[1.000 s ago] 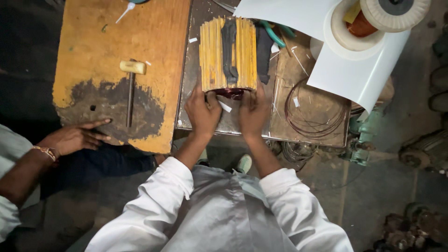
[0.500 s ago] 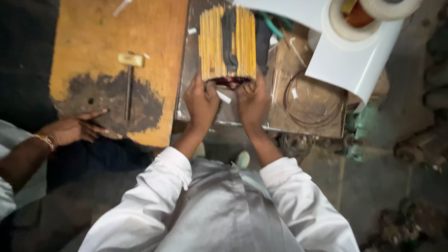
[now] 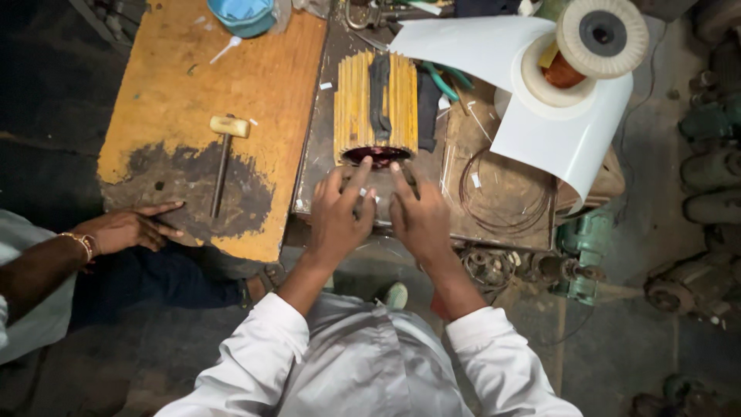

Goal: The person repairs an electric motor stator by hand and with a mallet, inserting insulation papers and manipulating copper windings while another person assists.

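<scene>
A: Nearest, what do the hands do?

B: The left hand [image 3: 337, 218] and right hand [image 3: 417, 217] lie side by side on the dark metal counter [image 3: 320, 154], fingers spread and loose, gripping nothing. Only the fingertips touch the near, dark red end of the ribbed yellow cylinder wrapped in thin slats [image 3: 376, 108].

A: And the cylinder?

B: It lies on its side just beyond the hands, its length running away from the person, with a dark strip along its top.

A: To the left?

B: Another person's hand [image 3: 127, 229] rests flat on the near, blackened part of the orange wooden board [image 3: 255, 85]. A pale-headed mallet with a thin dark handle [image 3: 224, 154] lies farther on that board.

A: To the right?

B: A coil of thin brown wire [image 3: 502, 193], then a curled white sheet [image 3: 571, 131], and farthest a white spool of copper-coloured wire [image 3: 575, 58].
</scene>
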